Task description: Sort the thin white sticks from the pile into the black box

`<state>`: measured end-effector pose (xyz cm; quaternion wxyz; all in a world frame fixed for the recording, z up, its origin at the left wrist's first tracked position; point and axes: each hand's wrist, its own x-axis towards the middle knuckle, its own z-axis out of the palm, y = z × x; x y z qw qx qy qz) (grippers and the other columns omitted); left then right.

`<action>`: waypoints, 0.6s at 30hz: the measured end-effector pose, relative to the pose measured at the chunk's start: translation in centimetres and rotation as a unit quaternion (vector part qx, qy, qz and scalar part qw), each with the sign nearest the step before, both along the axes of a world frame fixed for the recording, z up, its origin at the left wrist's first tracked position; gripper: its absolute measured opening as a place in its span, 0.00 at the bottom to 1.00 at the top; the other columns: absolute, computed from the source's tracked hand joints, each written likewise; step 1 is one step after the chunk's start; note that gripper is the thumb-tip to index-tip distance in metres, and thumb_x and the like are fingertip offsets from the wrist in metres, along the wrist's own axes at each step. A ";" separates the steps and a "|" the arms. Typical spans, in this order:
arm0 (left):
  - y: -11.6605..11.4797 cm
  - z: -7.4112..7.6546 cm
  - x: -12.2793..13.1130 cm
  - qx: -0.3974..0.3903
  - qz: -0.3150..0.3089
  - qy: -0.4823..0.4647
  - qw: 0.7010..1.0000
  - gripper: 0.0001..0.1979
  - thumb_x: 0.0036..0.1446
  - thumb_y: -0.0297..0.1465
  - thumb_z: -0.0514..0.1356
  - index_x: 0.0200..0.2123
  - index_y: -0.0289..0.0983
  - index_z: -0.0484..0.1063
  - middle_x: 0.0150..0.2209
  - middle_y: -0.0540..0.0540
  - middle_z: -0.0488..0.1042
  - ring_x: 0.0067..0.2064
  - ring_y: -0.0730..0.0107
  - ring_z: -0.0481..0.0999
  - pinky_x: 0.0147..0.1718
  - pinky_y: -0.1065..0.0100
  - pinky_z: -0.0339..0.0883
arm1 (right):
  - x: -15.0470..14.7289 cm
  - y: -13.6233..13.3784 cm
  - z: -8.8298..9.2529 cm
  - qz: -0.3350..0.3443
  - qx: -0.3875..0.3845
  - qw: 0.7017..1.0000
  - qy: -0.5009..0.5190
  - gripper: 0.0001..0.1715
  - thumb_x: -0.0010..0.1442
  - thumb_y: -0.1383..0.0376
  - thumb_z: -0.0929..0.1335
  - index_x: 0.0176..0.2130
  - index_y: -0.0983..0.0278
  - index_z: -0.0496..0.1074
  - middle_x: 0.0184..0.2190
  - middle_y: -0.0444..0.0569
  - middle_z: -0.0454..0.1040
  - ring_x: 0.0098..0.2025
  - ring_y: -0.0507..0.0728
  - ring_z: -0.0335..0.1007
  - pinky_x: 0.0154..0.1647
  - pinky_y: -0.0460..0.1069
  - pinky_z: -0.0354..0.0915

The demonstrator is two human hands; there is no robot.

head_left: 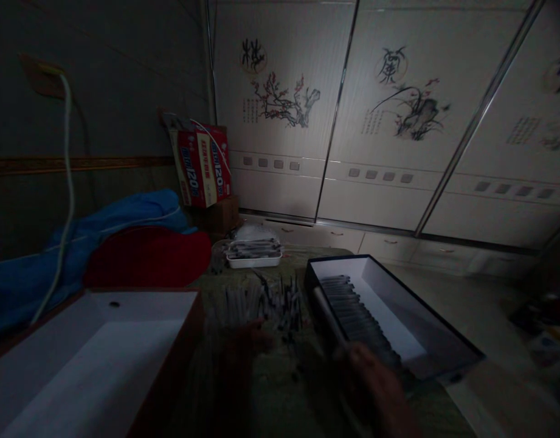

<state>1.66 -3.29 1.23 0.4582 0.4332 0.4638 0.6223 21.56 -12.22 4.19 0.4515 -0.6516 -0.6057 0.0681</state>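
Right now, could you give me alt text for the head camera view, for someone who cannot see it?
In dim light, the right hand holds a thin stick over a dark box of lined-up sticks, while the left hand rests by a loose pile. An open white-lined box sits left.

Dim room. Table with a worn greenish patterned top carries everything. Just beyond the left hand's fingers lies a loose pile of pens, light barrels and dark tips, spread on the bare top. Right of the right hand's fingers, touching distance, sits a black shallow box with white lining, a row of dark pens packed along its left side. Left of the left fingers, an open brown-rimmed box, white inside. Well past both sets of fingers, a small white tray stacked with more pens. Far left: red round item, blue cloth.
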 end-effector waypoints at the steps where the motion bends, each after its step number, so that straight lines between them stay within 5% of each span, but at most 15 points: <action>1: -0.1 0.1 -0.3 0.003 0.014 0.001 1.000 0.19 0.52 0.48 0.57 0.32 0.38 0.76 0.21 0.48 0.76 0.24 0.67 0.74 0.26 0.65 0.69 | 1.8 0.4 1.6 0.024 -0.030 0.999 0.018 0.22 0.66 0.53 0.55 0.40 0.58 0.72 0.30 0.46 0.76 0.32 0.56 0.75 0.30 0.47 0.70; 4: -0.6 0.3 -0.8 0.007 0.046 0.009 0.999 0.19 0.47 0.49 0.60 0.29 0.39 0.77 0.18 0.48 0.74 0.23 0.64 0.73 0.26 0.65 0.68 | 6.9 3.1 5.2 0.025 -0.012 0.999 -0.044 0.18 0.64 0.55 0.58 0.36 0.60 0.71 0.31 0.48 0.74 0.34 0.56 0.71 0.36 0.48 0.67; 7: -0.8 0.4 -0.7 0.010 0.064 0.015 0.998 0.18 0.46 0.47 0.60 0.29 0.39 0.78 0.18 0.49 0.74 0.23 0.64 0.72 0.26 0.65 0.67 | 10.6 7.1 6.5 -0.054 -0.055 0.962 -0.263 0.13 0.62 0.64 0.61 0.40 0.62 0.74 0.40 0.55 0.72 0.43 0.60 0.67 0.42 0.52 0.62; 9: -0.9 0.4 -0.5 0.012 0.074 0.018 0.997 0.17 0.47 0.47 0.60 0.29 0.40 0.78 0.17 0.49 0.73 0.23 0.64 0.72 0.25 0.65 0.67 | 11.8 9.6 6.4 -0.080 -0.135 0.904 -0.398 0.13 0.61 0.69 0.61 0.39 0.63 0.75 0.41 0.58 0.71 0.44 0.62 0.65 0.41 0.53 0.59; 11: -0.9 0.3 -0.4 0.012 0.079 0.023 0.997 0.17 0.46 0.47 0.60 0.28 0.41 0.78 0.17 0.49 0.72 0.22 0.63 0.72 0.25 0.65 0.67 | 12.1 11.6 5.8 -0.056 -0.173 0.878 -0.443 0.15 0.59 0.74 0.61 0.36 0.65 0.76 0.38 0.58 0.72 0.43 0.62 0.65 0.40 0.52 0.57; 18: -0.8 0.4 -1.0 0.013 0.083 0.043 0.996 0.17 0.45 0.47 0.60 0.27 0.40 0.78 0.17 0.48 0.73 0.23 0.61 0.73 0.25 0.65 0.68 | 10.7 15.4 3.0 0.022 -0.214 0.874 -0.436 0.16 0.55 0.79 0.62 0.34 0.66 0.76 0.37 0.58 0.73 0.43 0.59 0.66 0.39 0.48 0.58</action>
